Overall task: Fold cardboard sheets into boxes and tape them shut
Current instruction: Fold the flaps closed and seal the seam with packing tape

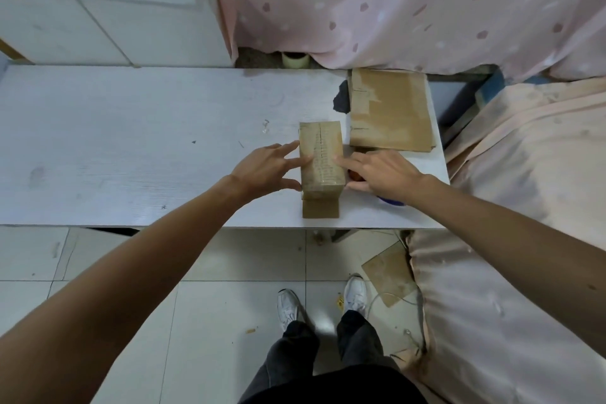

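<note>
Beneath right hand (382,174), half-hidden blue object (392,201)

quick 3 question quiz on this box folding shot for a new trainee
1. True or false: the folded box stands on the floor.
2. Seen from the person, where does the stack of flat cardboard sheets lie? A) left of the box B) beyond the box, to its right C) on top of the box
3. How many hands touch the box?

Key: 1 false, it stands on the white table. 2 B. 3 two: the left hand at its left side, the right hand with a finger on its top.
</note>
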